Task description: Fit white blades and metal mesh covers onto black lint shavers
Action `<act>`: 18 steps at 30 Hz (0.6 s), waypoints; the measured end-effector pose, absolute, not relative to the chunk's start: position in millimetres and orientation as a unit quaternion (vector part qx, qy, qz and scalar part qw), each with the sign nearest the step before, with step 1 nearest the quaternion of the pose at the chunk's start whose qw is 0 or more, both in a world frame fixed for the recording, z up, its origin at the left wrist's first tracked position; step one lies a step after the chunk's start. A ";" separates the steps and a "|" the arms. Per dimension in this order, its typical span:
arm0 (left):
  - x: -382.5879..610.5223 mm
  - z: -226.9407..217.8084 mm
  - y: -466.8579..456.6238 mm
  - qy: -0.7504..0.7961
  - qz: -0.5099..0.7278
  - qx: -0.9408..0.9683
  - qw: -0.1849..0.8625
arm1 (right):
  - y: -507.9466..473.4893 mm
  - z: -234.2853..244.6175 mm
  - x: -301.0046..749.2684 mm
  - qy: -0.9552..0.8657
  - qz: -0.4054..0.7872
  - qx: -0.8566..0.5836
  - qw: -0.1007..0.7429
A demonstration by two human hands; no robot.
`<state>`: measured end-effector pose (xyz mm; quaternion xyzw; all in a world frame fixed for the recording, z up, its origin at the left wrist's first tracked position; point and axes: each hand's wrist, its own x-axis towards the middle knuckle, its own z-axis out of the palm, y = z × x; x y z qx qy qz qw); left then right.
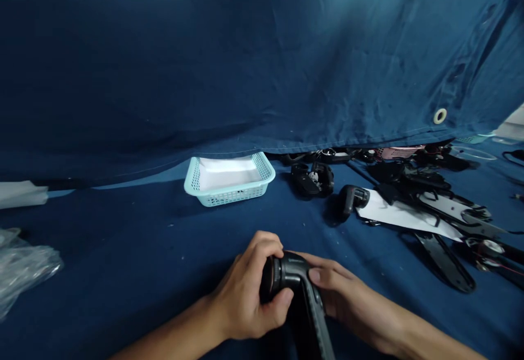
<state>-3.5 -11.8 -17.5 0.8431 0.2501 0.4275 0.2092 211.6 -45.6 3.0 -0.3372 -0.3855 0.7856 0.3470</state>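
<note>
head view: you have the black angled device [295, 270] between your two hands, low in the frame and just right of the middle, so neither hand has a gap to cross to it. it has two axes to mind, meeting in a bend. the short head lies roughly crosswise, its round end [268, 279] pointing left into your left hand [254, 294]; the long handle [314, 316] runs from the bend back toward you, leaning slightly right, and the frame's lower edge cuts it off. your left hand is clamped around the round end, fingers curled over the top and thumb underneath, which makes it the nearer one to that end. your right hand [341, 291] is closed on the bend and the top of the handle, thumb on the side facing you; its other fingers are mostly hidden behind, so you cannot tell how far they wrap. the two grips sit near each other, with the bend between them. beyond your hands, a little left of the device, a light blue basket [232, 196] stands on the blue cloth [143, 240]. past your right hand lies a hooked black part [349, 201], touching or just beside a white sheet [387, 213]; clear plastic [27, 267] lies well apart at far left.
</note>
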 end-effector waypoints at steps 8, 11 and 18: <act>-3.3 -9.2 -16.5 0.231 0.393 0.869 0.193 | -51.8 -4.7 202.7 -0.434 0.757 -0.337 0.354; -2.6 -5.6 -19.2 0.237 0.403 0.861 0.200 | -48.5 -4.8 201.2 -0.448 0.766 -0.315 0.338; -3.3 -6.3 -22.4 0.230 0.399 0.876 0.142 | -48.6 -5.7 199.4 -0.477 0.759 -0.296 0.329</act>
